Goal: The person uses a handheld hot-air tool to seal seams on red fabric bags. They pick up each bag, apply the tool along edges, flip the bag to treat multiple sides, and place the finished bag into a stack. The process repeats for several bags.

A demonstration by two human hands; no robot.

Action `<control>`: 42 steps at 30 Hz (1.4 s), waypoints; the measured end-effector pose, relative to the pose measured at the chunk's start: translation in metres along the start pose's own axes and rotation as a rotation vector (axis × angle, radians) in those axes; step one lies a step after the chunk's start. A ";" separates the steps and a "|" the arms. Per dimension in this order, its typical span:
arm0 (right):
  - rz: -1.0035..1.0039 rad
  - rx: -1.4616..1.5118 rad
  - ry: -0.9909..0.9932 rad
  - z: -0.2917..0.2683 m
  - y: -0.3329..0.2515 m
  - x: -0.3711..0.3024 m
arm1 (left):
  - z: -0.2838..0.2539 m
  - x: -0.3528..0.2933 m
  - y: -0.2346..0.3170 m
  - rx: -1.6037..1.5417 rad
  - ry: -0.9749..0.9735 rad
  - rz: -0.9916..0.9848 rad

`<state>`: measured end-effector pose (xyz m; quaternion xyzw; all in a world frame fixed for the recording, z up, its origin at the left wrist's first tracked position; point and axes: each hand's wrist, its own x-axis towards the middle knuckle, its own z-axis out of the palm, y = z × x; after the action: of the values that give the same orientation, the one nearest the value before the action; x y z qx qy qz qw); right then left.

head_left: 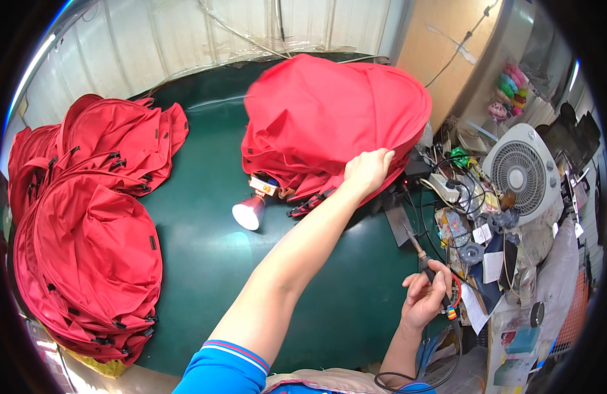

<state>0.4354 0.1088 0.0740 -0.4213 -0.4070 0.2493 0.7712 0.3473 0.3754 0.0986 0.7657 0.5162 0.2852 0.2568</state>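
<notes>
My left hand (369, 172), its arm stretched far across the table, is closed on the edge of a red fabric canopy (336, 105). The canopy bulges upward, and its far left edge is blurred. Low in the right half, my right hand (427, 295) is wrapped round the dark handle of a soldering iron (418, 248). The iron's metal tip points up and away, apart from the canopy, and a cable hangs from its back end. Next to the canopy's near edge, a lit lamp (249, 212) with a red housing rests on the green table (205, 262).
Several red canopies with black clips (93, 249) lie piled at the left. A flat dark metal plate (396, 220) sits right of the canopy. Along the right side are a box fan (521, 174), tangled cables, papers and a power strip (442, 187). A pale ribbed wall (165, 43) stands behind.
</notes>
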 end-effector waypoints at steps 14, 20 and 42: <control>0.160 0.067 -0.183 0.079 0.010 -0.041 | -0.119 -0.456 -0.218 -0.274 1.676 -0.287; 0.155 0.192 -0.434 0.122 0.005 -0.074 | -0.281 -0.527 -0.244 0.621 1.376 -1.020; -0.789 -0.220 -0.481 0.188 -0.013 -0.087 | -0.102 -0.377 -0.079 -0.684 0.705 -0.143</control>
<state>0.2311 0.1234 0.1078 -0.2437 -0.7270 -0.0169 0.6417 0.1097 0.0584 0.0518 0.4570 0.4999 0.6615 0.3219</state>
